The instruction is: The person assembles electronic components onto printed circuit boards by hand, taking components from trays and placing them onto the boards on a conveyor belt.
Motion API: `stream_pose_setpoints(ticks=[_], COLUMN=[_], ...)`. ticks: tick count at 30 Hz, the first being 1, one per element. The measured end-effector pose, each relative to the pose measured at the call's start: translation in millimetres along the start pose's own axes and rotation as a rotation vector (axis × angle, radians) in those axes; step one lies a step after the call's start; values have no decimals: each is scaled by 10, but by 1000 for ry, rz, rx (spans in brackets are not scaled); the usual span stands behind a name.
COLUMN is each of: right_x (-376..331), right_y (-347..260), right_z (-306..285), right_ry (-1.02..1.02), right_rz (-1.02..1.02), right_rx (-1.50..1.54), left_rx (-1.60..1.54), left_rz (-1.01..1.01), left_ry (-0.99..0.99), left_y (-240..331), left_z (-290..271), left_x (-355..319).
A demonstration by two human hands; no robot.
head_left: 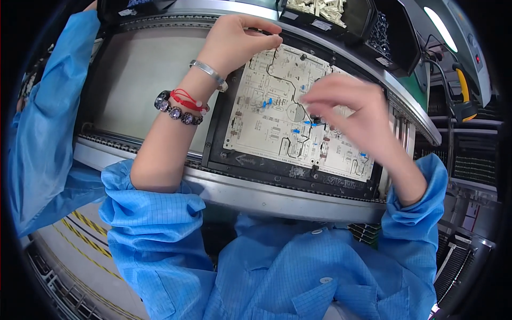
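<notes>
A pale circuit board (256, 125) with printed markings and several small blue components lies in a black frame (250, 161) in front of me. My left hand (234, 45) is over the board's far left corner, thumb and forefinger closed together at the tips. Whatever they pinch, if anything, is too small to make out. Above the middle of the board, my right hand (354, 106) is smeared by motion. Its fingers point left, close to a small dark part and a round grey disc (295, 112) on the board. Whether it holds anything cannot be seen.
Conveyor rails (250, 194) with chains run along both sides of the frame. Beyond the far rail stand black bins, one with white parts (325, 9), another with small dark parts (380, 33). A yellow-and-black handheld scanner (465, 93) hangs at right. Another person's blue sleeve (50, 114) is at left.
</notes>
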State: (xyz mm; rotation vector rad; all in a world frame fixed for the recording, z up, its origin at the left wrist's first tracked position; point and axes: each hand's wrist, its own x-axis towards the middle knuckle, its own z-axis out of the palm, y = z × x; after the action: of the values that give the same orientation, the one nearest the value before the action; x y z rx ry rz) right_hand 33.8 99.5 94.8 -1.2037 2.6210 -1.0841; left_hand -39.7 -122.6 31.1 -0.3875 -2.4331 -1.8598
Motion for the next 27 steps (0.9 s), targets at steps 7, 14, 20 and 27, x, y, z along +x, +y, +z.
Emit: stream_pose_setpoints(ticks=[7, 14, 20, 27], right_x=[-86, -54, -48, -53], right_y=[9, 8, -6, -50], right_z=[524, 508, 552, 408], right_ry=[-77, -102, -44, -117], right_rz=[-5, 70, -40, -197], right_rx=[-11, 10, -164, -338], left_rx=[33, -119, 26, -62], left_rz=[28, -123, -22, -81], left_ry=[33, -75, 3, -12], left_y=[115, 136, 125, 184], left_z=[45, 55, 64, 28], left_x=[-1, 15, 14, -12])
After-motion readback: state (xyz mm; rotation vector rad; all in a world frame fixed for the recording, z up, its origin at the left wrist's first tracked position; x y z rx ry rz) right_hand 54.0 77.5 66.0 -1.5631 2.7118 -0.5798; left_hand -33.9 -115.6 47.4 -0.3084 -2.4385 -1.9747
